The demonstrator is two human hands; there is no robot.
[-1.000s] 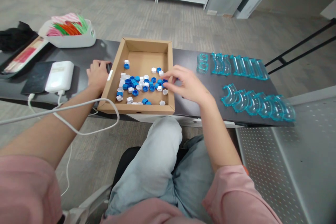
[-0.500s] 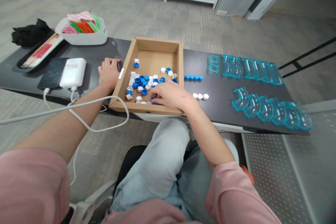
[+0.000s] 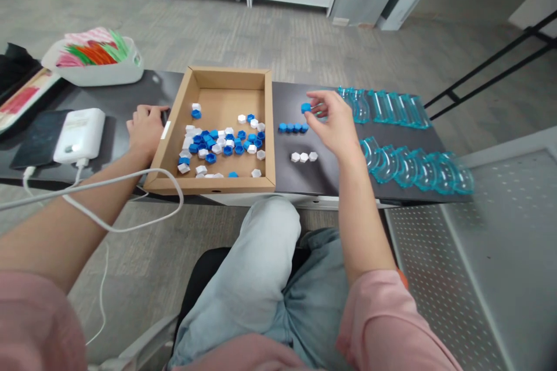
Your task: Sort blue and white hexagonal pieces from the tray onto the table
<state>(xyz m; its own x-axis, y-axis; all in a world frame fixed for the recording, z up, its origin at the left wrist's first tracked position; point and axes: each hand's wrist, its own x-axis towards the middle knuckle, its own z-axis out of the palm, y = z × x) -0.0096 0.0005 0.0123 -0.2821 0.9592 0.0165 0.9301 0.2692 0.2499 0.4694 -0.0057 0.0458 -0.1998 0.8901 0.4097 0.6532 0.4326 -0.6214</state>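
My right hand (image 3: pixel 333 122) is raised over the dark table, pinching a blue hexagonal block (image 3: pixel 306 108) between thumb and fingers. Below it and to the left lies a row of blue hexagonal blocks (image 3: pixel 293 127), with three white hexagonal blocks (image 3: pixel 304 157) lined up nearer the front edge. My left hand (image 3: pixel 147 132) rests on the table against the left side of the cardboard box (image 3: pixel 230 184); its fingers are curled over a small dark object (image 3: pixel 165 116), mostly hidden. Mixed blue and white hexagonal blocks (image 3: pixel 217 142) lie loose inside the box.
Clear teal plastic pieces lie in a back row (image 3: pixel 394 109) and a front row (image 3: pixel 418 167) on the right. At left are a white power bank (image 3: pixel 79 135) with cables, a dark flat device (image 3: pixel 37 138) and a white basket (image 3: pixel 102 74) of colourful strips.
My right hand has come out of the box and moved right with a blue hexagonal block. My left hand stays beside the box. The camera view has shifted right.
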